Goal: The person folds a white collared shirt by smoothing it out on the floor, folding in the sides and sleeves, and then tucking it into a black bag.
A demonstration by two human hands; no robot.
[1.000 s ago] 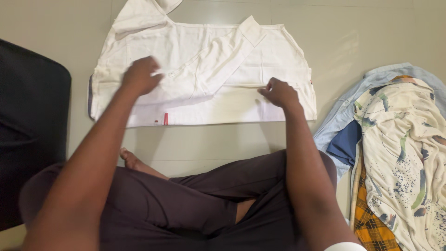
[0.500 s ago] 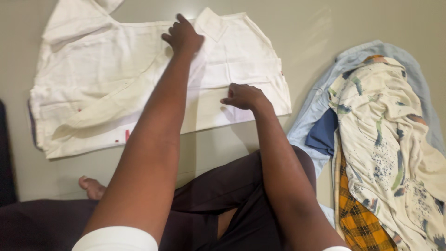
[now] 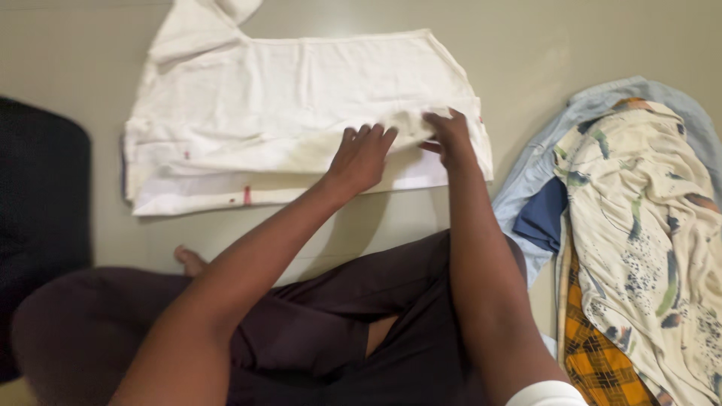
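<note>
I noted the shirt [image 3: 301,98] lying long axis nine-to-three; left hand [image 3: 362,156] pressed flat on it, right hand [image 3: 451,135] at three o'clock pinching its fold.

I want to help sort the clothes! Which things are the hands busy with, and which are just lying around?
Busy with:
white shirt, spread flat on the floor
left hand, pressing on it
right hand, pinching its fold

Just lying around:
pile of clothes to the right, with a patterned cream garment on top
dark cushion to the left
</note>
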